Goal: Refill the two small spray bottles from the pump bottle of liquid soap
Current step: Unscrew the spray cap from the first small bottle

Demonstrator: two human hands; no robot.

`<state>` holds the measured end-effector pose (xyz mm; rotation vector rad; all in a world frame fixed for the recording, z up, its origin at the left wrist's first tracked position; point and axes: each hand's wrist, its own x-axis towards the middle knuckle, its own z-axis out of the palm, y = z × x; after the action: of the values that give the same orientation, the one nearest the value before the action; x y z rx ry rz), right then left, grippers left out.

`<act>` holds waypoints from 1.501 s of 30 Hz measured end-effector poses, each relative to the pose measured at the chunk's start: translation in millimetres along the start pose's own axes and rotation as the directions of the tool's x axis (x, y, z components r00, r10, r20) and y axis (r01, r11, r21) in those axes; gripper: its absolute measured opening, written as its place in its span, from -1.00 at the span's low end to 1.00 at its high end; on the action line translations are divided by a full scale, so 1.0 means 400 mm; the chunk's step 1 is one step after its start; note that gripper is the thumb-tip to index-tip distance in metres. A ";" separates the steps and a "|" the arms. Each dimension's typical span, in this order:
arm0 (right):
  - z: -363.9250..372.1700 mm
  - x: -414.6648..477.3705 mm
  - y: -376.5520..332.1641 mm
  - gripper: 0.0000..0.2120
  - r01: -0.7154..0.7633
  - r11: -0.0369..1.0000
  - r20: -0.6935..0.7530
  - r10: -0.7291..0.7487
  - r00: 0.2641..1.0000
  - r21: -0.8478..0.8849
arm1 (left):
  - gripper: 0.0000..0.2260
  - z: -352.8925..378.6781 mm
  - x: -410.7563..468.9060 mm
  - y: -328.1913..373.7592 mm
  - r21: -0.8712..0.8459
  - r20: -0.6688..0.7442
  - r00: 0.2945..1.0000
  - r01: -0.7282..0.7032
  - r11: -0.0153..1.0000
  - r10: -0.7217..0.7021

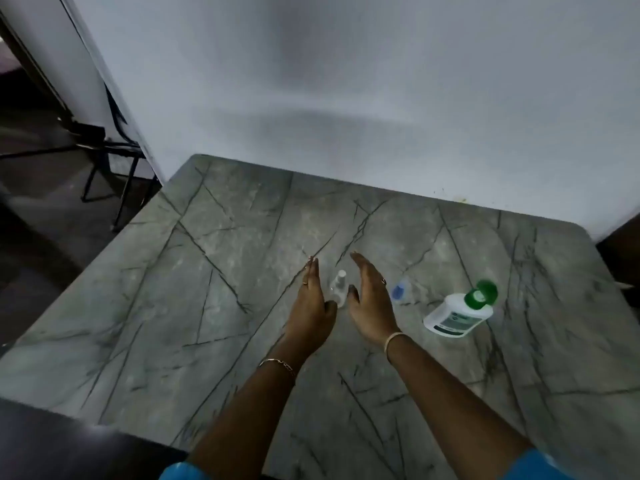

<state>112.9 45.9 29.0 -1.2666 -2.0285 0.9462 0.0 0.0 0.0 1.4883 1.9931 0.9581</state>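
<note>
The worktop [207, 271] is a grey slab with a stone look, mottled and crossed by thin dark veins, its far corners rounded, set against a plain pale wall [346, 98].

Near its middle stands a small clear spray bottle [338, 287], a slim cylinder with a white top, so transparent and blurred that its body is hard to trace. The left hand [311, 306] and right hand [372, 299] flank it on edge, palms facing each other, fingers [313, 271] straight and pressed together, pointing to the far edge. They grasp nothing. Both thumbs lie close to the bottle's lower part, and whether they touch it cannot be told.

Just beyond the right hand, toward the right edge, is a second small spray bottle [399, 292], clear with a blue cap, partly hidden by the hand and very blurred. Further toward the right edge stands a squat white plastic soap bottle [453, 315] with a grey-green label and a glossy green top. The form of that top is unclear.

Each hand wears a ring. A thin chain bracelet [277, 363] circles the left wrist and a pale bangle [394, 339] the right. Both forearms reach in from the near edge, with blue sleeves [180, 471] cut off at the bottom. Dark metal legs [114, 174] show past the far left corner.
</note>
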 end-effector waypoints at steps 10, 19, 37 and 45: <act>0.066 0.054 0.074 -0.36 0.002 0.999 -0.080 0.002 0.997 0.047 | -0.14 0.110 0.048 -0.071 -0.090 -0.014 0.994 0.106 0.990 -0.108; 0.114 0.090 0.138 -0.75 0.087 0.994 -0.250 -0.070 0.966 0.059 | -0.55 0.167 0.072 -0.079 -0.102 -0.262 0.958 0.089 0.991 -0.113; 0.110 0.146 0.193 -0.89 0.328 0.945 -0.240 -0.321 0.916 -0.009 | -0.60 0.184 0.122 -0.155 0.025 -0.308 0.945 -0.106 0.994 0.109; 0.078 0.159 0.202 -0.86 0.370 0.924 -0.049 -0.367 0.929 0.093 | -0.59 0.167 0.131 -0.167 0.054 -0.264 0.934 -0.235 0.971 0.241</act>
<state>105.8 120.1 -48.4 -0.7992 -2.0691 0.8297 -9.2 55.8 -92.1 1.7194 2.0418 1.3044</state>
